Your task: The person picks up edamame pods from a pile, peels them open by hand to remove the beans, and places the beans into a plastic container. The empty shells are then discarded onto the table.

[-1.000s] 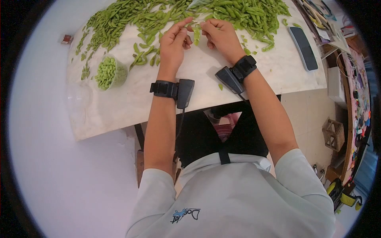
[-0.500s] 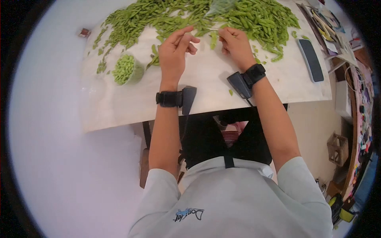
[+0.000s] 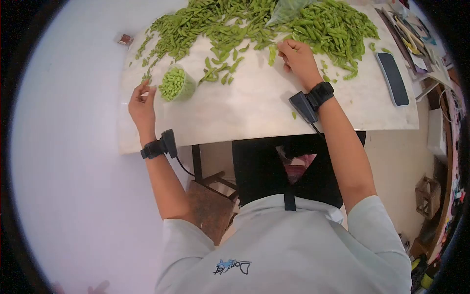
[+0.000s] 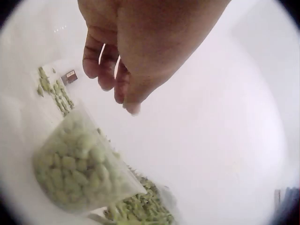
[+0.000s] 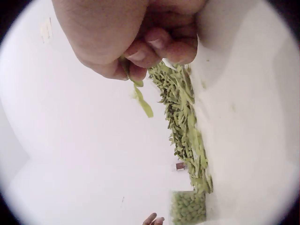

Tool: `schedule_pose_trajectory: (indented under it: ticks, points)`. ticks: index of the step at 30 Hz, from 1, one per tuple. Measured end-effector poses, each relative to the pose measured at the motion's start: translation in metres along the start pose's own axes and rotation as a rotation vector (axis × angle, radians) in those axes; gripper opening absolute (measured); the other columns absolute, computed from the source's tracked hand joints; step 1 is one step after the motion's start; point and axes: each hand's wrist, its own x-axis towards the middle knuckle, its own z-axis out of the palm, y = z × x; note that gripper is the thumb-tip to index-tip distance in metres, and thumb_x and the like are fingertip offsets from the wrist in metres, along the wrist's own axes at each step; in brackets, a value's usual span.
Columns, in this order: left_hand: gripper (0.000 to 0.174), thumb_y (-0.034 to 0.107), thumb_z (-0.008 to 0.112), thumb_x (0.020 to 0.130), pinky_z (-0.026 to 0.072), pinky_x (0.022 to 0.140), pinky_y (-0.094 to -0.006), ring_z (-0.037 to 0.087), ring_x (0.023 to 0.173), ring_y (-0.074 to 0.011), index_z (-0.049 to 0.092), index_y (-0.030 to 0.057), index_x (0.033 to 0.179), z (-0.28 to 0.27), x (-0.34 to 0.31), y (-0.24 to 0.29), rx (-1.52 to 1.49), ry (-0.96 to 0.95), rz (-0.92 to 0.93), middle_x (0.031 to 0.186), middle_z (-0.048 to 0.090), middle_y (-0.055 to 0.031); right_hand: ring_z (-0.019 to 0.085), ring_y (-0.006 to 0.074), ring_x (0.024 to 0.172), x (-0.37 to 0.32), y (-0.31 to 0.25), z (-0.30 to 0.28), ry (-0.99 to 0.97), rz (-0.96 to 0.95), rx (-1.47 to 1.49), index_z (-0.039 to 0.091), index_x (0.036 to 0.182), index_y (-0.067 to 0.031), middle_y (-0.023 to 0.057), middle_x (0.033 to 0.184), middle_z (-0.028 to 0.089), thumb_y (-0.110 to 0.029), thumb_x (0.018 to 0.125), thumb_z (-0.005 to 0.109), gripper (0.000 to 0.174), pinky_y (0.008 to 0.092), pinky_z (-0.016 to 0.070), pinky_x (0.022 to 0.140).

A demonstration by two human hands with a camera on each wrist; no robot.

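Held pod: we see a slender, bright green bean pod (image 5: 145,105) hanging from the right hand, above the whitish tabletop (image 3: 245,117).
Right hand: we record the hand (image 3: 299,61) pinching the pod between thumb and fingertips, the other fingers curled in.
Pod handling: we judge it very light, limp and easily torn, perhaps slightly slick; best taken at the firmer stalk end, with a light pinch.
Bean cup: we list a clear, thin-walled plastic cup (image 3: 189,88) of pale green shelled beans (image 3: 172,84), upright beside the left hand. We expect walls that flex if squeezed; best held around the upper side, kept level.
Left hand: we find the hand (image 3: 142,110) loosely bent and released, nothing visible in its fingers.
Loose pods: we note a small scatter of green pods (image 3: 224,72) between cup and right hand.
Pod heap: we note a broad green pile (image 3: 333,29) beyond the hands, a translucent plastic bag (image 3: 289,11) on it.
Phone: we enter a dark-screened, pale-edged phone (image 3: 392,78), right of the heap.
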Motion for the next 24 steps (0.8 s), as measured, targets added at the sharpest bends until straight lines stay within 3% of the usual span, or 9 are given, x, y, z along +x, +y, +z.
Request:
schedule_pose_trajectory:
  ticks: [4,6,10,13,16,19,22,24]
  points:
    - [0.028,0.013,0.066,0.082,0.0437,0.065,-0.0241,0.052,0.069,-0.0118,0.064,0.006,0.108,0.003,-0.002,0.005,0.097,-0.03,0.04,0.094,0.066,-0.0044,0.045,0.0071,0.044,-0.003,-0.004,-0.001,-0.006,0.025,-0.001,0.058,0.068,-0.0017,-0.0001,0.059,0.05,-0.028,0.088,0.056,0.033,0.0237,0.0382,0.042]
    - [0.029,0.014,0.064,0.083,0.0444,0.068,-0.0248,0.054,0.074,-0.0129,0.062,0.0065,0.112,0.006,-0.004,0.01,0.097,-0.032,0.071,0.1,0.066,-0.005,0.039,0.006,0.043,-0.003,-0.005,0.001,-0.025,0.024,-0.037,0.056,0.068,-0.0037,-0.003,0.054,0.044,-0.026,0.089,0.056,0.031,0.0227,0.037,0.043]
    - [0.024,0.02,0.053,0.092,0.0438,0.07,-0.0247,0.053,0.076,-0.0104,0.062,0.0071,0.11,0.016,0.003,0.021,-0.145,-0.009,0.107,0.101,0.064,-0.003,0.038,0.0064,0.044,-0.007,-0.018,-0.002,-0.07,0.133,-0.061,0.056,0.076,-0.0029,-0.0024,0.055,0.043,-0.023,0.091,0.054,0.025,0.0231,0.0375,0.045]
    - [0.023,0.021,0.048,0.095,0.0435,0.07,-0.0237,0.054,0.077,-0.0105,0.062,0.0055,0.105,0.022,0.003,0.04,-0.212,-0.085,0.14,0.098,0.064,-0.0022,0.039,0.0083,0.047,-0.001,-0.017,-0.007,0.173,-0.115,0.334,0.057,0.091,-0.0003,0.0,0.058,0.045,-0.021,0.092,0.051,0.022,0.0241,0.0389,0.047]
    - [0.022,0.021,0.051,0.093,0.0438,0.069,-0.0232,0.055,0.077,-0.0109,0.062,0.0037,0.103,0.048,0.006,0.064,-0.364,-0.13,0.173,0.096,0.063,-0.0019,0.044,0.0098,0.046,0.002,-0.019,-0.015,0.306,-0.091,0.829,0.057,0.091,-0.0009,0.003,0.061,0.05,-0.026,0.093,0.053,0.026,0.0242,0.0439,0.048]
    - [0.021,0.02,0.055,0.091,0.044,0.068,-0.0242,0.055,0.075,-0.0111,0.064,0.0037,0.102,0.081,0.0,0.102,-0.233,-0.208,0.21,0.094,0.064,-0.0024,0.046,0.0083,0.047,-0.002,-0.015,-0.012,0.188,-0.069,0.584,0.061,0.091,-0.0017,0.003,0.06,0.052,-0.024,0.093,0.051,0.025,0.0237,0.0434,0.047]
    - [0.019,0.017,0.06,0.088,0.0443,0.069,-0.0253,0.054,0.074,-0.0112,0.066,0.0026,0.099,0.123,0.012,0.104,-0.342,-0.31,0.37,0.089,0.063,-0.0047,0.047,0.0066,0.048,0.0,-0.007,-0.006,-0.018,-0.061,0.203,0.064,0.093,-0.0025,0.0018,0.059,0.053,-0.021,0.093,0.048,0.024,0.0224,0.0408,0.044]
    - [0.02,0.019,0.059,0.089,0.0446,0.069,-0.0256,0.054,0.073,-0.0116,0.067,0.0026,0.098,0.147,0.019,0.111,-0.276,-0.362,0.264,0.088,0.064,-0.005,0.047,0.0057,0.048,-0.001,-0.004,-0.002,-0.074,-0.067,0.115,0.065,0.094,-0.0024,0.001,0.058,0.053,-0.018,0.091,0.048,0.024,0.0217,0.0393,0.043]
